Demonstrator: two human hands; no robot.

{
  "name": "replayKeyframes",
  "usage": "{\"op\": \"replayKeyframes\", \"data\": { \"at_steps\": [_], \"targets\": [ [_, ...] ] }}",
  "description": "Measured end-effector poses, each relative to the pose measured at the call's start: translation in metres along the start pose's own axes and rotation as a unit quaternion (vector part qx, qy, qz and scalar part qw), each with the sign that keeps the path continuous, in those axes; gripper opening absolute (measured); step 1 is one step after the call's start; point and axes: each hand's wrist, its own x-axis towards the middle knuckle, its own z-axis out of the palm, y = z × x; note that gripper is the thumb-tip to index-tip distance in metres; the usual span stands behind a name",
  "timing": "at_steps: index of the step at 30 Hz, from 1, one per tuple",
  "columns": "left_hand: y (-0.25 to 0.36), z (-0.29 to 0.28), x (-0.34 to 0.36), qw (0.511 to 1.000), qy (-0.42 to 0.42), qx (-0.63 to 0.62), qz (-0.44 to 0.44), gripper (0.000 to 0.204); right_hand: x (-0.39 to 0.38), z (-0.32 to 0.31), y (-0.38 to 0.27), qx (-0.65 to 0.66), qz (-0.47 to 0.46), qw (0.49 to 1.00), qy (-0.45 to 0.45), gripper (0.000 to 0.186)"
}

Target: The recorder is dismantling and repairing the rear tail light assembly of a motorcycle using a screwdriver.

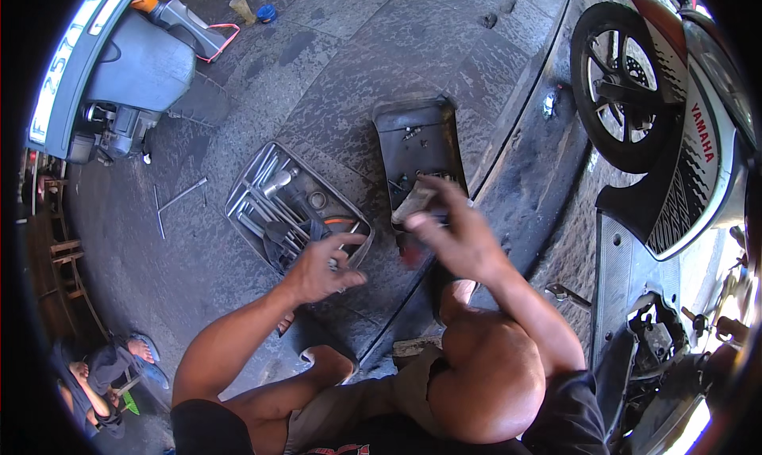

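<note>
My left hand [324, 269] hovers at the near right corner of a grey tool tray [248, 231], fingers apart and curved, with nothing seen in them. Inside the tray lie several long metal wrenches [274, 205], a metal ring-shaped part [317, 200] and an orange curved piece [340, 220]. Slightly blurred, my right hand [464, 237] is over the near end of a black tray [385, 130], thumb and fingers spread. Beside its fingertips is a pale, flat item [410, 203], its kind unclear. Small metal parts [412, 132] lie farther back in the black tray.
A T-shaped wrench [181, 197] lies on the dark stone floor at left. Motorcycle parts stand at right, with a wheel [615, 86] and white fairing [698, 169]. A grey scooter [139, 62] is at upper left. Another person's feet [143, 350] show at lower left.
</note>
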Motion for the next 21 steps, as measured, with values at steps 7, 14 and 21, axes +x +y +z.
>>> {"op": "replayKeyframes", "data": {
  "at_steps": [7, 14, 21],
  "targets": [
    [-0.061, 0.017, 0.01, 0.919, 0.122, -0.305, -0.216, 0.042, 0.016, 0.011, 0.071, -0.089, 0.061, 0.993, -0.035, 0.064],
    [-0.101, -0.002, 0.024, 0.9, 0.177, -0.23, -0.326, 0.052, 0.01, 0.041, 0.082, -0.332, 0.065, 0.937, -0.085, 0.077],
    [-0.091, -0.023, 0.019, 0.955, 0.141, 0.063, -0.254, 0.058, 0.008, 0.018, 0.09, -0.204, 0.089, 0.972, -0.07, 0.024]
  ]
}}
